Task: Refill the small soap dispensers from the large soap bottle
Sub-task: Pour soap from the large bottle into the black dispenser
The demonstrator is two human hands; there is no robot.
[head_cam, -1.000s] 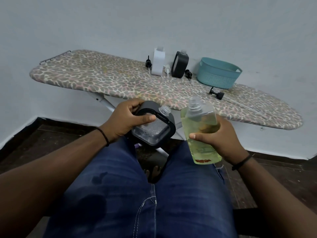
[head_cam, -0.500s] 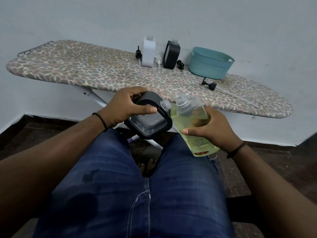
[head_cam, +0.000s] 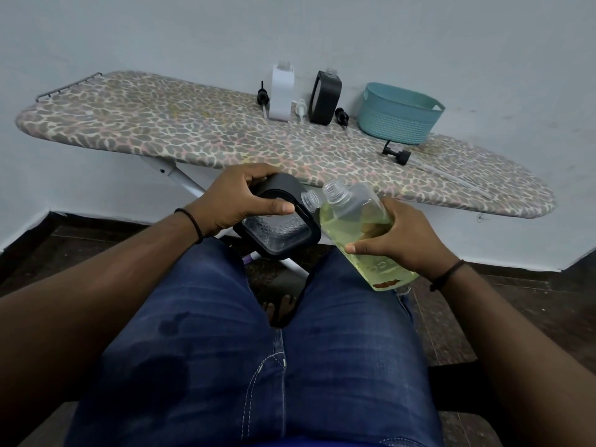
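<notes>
My left hand (head_cam: 238, 201) grips a small black-framed clear dispenser (head_cam: 280, 227) above my lap, its open neck pointing right. My right hand (head_cam: 400, 237) holds the large clear soap bottle (head_cam: 358, 227) of yellow-green liquid, uncapped and tilted left. The bottle's mouth sits just beside and slightly above the dispenser's neck. No liquid is seen flowing. On the ironing board (head_cam: 193, 133) stand a white dispenser (head_cam: 281, 91) and a second black dispenser (head_cam: 325, 96), both without pumps.
Loose pump heads lie on the board: a black one (head_cam: 263, 98) left of the white dispenser, a white one (head_cam: 300, 108), a black one (head_cam: 342, 116) and another black one (head_cam: 396, 153). A teal basket (head_cam: 398, 116) stands at the back right. My jeans-clad legs fill the foreground.
The large bottle has moved left and tilted further, bringing its mouth right up to the dispenser's neck. My left hand keeps its hold on the dispenser.
</notes>
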